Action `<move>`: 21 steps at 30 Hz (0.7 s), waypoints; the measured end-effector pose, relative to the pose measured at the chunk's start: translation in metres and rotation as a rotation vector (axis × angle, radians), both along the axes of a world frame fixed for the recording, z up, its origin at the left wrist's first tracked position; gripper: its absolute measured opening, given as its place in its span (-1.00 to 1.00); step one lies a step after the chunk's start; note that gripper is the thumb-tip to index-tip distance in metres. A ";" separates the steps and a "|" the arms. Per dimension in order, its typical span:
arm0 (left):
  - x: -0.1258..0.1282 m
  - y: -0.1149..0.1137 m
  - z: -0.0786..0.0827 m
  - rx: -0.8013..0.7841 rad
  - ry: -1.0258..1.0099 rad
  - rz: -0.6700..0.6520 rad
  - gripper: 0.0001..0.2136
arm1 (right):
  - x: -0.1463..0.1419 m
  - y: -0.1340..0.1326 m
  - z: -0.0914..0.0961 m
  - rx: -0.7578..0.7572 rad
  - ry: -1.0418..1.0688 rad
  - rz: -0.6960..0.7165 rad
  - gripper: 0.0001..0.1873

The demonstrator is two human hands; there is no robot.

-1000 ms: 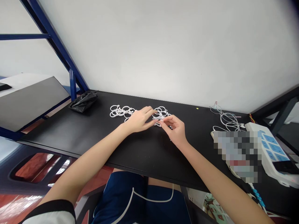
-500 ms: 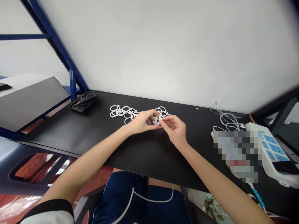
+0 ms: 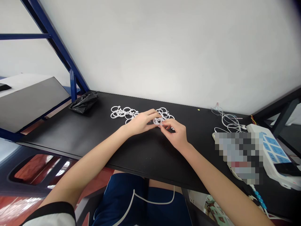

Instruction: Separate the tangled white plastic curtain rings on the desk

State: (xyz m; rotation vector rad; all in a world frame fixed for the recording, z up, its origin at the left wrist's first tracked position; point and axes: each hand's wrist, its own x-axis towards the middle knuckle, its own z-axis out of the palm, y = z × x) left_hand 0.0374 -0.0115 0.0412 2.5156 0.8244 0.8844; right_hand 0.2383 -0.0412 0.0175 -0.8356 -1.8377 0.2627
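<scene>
L hand (image 3: 142, 122) + R hand (image 3: 176, 131) pinched white ring (image 3: 158, 120) b/w them; on or over black desk (image 3: 141, 153), couldn't tell. Other rings (image 3: 162, 108) lay v. close behind, might've snagged it. Tiny grip, so could've slipped.

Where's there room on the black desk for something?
Bare: between the crumpled black plastic bag and left forearm; between right hand and tangled white cable. Crowded: thin white rings around right hand and left hand; long white power strip, far right.
</scene>
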 end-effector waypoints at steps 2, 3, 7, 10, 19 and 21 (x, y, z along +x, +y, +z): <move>-0.001 0.000 0.001 0.087 0.082 0.039 -0.72 | 0.000 0.001 -0.002 0.014 -0.020 -0.017 -0.94; -0.002 0.000 0.001 0.118 0.114 0.060 -0.71 | 0.000 0.001 -0.003 0.013 -0.025 -0.028 -0.94; -0.003 0.001 0.001 0.120 0.105 0.094 -0.69 | 0.001 0.003 -0.005 -0.013 -0.011 -0.053 -0.91; -0.002 0.001 0.001 0.032 -0.024 0.078 -0.66 | 0.002 0.004 -0.004 -0.028 0.004 -0.057 -0.88; 0.006 -0.003 0.007 -0.490 -0.273 0.022 -0.63 | -0.002 -0.003 0.002 -0.172 0.064 0.039 -0.88; 0.010 -0.004 0.003 -0.488 -0.298 0.003 -0.66 | -0.003 -0.004 0.001 -0.211 0.090 0.073 -0.86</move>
